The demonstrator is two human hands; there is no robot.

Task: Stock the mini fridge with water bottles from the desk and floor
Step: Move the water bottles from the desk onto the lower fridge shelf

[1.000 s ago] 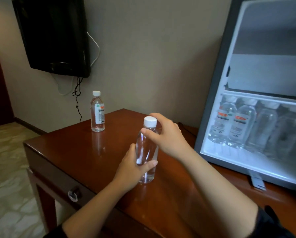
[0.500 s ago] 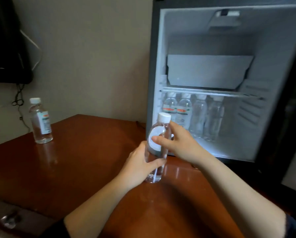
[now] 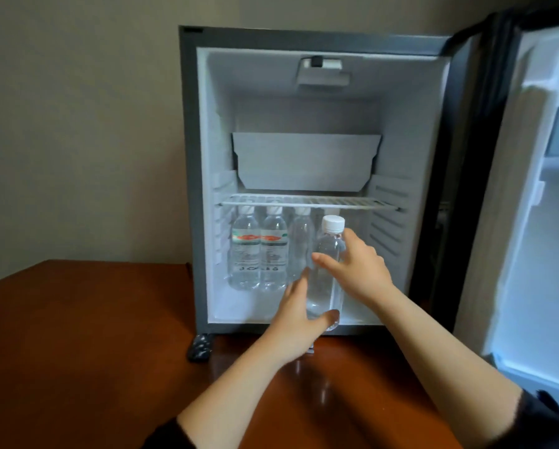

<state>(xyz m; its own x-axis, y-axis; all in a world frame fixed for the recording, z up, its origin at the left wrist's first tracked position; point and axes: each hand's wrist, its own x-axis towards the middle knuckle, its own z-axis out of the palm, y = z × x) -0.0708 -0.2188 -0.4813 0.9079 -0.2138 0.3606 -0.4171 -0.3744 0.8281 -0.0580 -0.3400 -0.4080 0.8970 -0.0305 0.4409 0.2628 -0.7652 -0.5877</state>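
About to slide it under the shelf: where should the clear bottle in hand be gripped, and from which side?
Grip the bottle on its straight body, from the front, as left hand and right hand do. Keep off the cap: the wire shelf sits just above the stocked bottles.

Both arms reach forward, forearms bare, with dark sleeves at the elbows. The left hand grips the bottle low down, its thumb across the front near the base. The right hand holds it higher, thumb laid across the front and fingers behind. The right wrist sits above and right of the left.
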